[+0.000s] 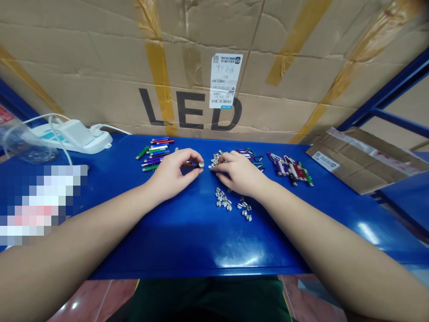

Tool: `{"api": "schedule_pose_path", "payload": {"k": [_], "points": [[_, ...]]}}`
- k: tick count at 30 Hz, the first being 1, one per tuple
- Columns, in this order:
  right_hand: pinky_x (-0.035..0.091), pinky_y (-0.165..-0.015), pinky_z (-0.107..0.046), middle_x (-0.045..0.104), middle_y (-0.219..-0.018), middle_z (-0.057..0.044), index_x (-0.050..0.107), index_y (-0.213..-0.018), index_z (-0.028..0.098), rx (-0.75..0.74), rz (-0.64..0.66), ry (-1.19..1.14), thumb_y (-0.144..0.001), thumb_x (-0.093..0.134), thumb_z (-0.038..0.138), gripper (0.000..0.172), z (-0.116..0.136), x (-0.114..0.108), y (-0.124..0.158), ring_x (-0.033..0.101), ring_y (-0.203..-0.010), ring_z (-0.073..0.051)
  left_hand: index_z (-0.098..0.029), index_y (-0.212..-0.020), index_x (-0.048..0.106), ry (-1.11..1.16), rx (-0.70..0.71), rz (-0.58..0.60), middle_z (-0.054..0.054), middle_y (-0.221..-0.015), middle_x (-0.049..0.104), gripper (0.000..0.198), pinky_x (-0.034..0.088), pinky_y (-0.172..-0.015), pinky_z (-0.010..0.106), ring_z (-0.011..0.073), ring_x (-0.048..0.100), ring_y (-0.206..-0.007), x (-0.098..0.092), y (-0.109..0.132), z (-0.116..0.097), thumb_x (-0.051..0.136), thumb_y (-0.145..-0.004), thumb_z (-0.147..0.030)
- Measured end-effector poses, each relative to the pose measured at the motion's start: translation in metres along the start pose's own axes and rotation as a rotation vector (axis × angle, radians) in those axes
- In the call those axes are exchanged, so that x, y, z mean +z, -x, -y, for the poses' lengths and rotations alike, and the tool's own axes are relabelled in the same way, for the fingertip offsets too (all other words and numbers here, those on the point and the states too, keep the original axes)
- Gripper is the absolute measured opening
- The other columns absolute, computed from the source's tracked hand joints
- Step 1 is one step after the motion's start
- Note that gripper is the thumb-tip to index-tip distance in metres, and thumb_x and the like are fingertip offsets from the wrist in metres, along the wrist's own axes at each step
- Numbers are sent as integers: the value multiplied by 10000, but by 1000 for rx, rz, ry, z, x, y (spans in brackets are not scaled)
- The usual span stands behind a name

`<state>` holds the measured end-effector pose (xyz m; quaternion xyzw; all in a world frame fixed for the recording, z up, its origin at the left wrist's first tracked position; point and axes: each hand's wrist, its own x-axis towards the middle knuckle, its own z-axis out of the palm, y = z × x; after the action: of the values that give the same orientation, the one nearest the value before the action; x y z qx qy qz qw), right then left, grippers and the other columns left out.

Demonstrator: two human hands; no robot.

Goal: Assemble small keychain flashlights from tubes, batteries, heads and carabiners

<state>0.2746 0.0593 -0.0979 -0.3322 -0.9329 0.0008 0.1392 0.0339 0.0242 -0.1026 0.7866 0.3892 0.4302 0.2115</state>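
My left hand (174, 173) is closed around a dark mini flashlight tube, its round silver end (201, 164) facing right between thumb and forefinger. Most of the tube is hidden by the fingers. Close by on the right, my right hand (239, 172) has its fingers pinched at the front edge of a pile of small silver button cells (215, 157). A tiny silver disc (210, 167) shows at those fingertips. Below the right hand lie several small metal end caps (223, 199) in two loose groups, the second group (244, 208) nearer its wrist.
Coloured flashlight tubes (157, 152) lie behind my left hand. Carabiner clips (250, 154) are partly hidden behind my right hand; flashlights with clips (291, 170) lie farther right. A white power strip (77, 136), a plastic bottle (25, 138) and cardboard boxes (365, 158) edge the blue table (187, 241).
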Motion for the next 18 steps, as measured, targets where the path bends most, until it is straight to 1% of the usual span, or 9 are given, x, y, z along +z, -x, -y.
{"api": "schedule_pose_path", "payload": {"k": [3, 5, 8, 10, 14, 18], "points": [[464, -937, -409, 667, -1037, -126, 801, -1034, 152, 38, -3, -26, -969, 606, 203, 212, 2, -2, -1, 563, -962, -263, -194, -1065, 669, -19, -14, 0, 64, -1057, 724, 158, 639, -921, 392, 209, 719, -970, -2, 0, 0, 675, -925, -269], [467, -954, -412, 649, -1072, -133, 786, -1102, 143, 51, -24, -33, -973, 612, 223, 231, 4, -1, -2, 565, -982, -266, -198, -1081, 669, -54, 11, 7, 66, -1066, 727, 159, 637, -917, 380, 209, 717, -979, -3, -1, -1, 652, -936, -262], [459, -963, -440, 619, -1102, -145, 769, -1219, 151, 49, -34, 12, -1006, 588, 295, 314, 6, 3, -4, 540, -990, -277, -201, -1034, 670, -114, 57, 27, 67, -1058, 730, 115, 635, -899, 367, 208, 720, -958, -4, 0, -3, 624, -948, -261], [452, -951, -444, 607, -1079, -141, 776, -1234, 165, 44, -18, 38, -1025, 559, 318, 337, 8, 4, -4, 522, -976, -277, -203, -1016, 666, -134, 69, 34, 64, -1044, 733, 104, 634, -880, 356, 204, 726, -927, -5, 0, -3, 629, -942, -266], [435, -937, -434, 610, -1066, -130, 793, -1229, 193, 0, 21, 45, -1042, 532, 324, 347, 10, 0, -3, 513, -977, -271, -208, -1001, 643, -116, 31, 35, 37, -982, 729, 101, 628, -830, 324, 186, 735, -860, -7, 1, -1, 662, -917, -260], [429, -942, -440, 623, -1091, -135, 773, -1256, 188, 2, 32, 72, -1047, 519, 334, 359, 13, -3, -2, 518, -1004, -280, -209, -992, 632, -107, 8, 35, 31, -969, 724, 99, 623, -828, 320, 185, 738, -864, -7, 1, 2, 664, -910, -254]]}}
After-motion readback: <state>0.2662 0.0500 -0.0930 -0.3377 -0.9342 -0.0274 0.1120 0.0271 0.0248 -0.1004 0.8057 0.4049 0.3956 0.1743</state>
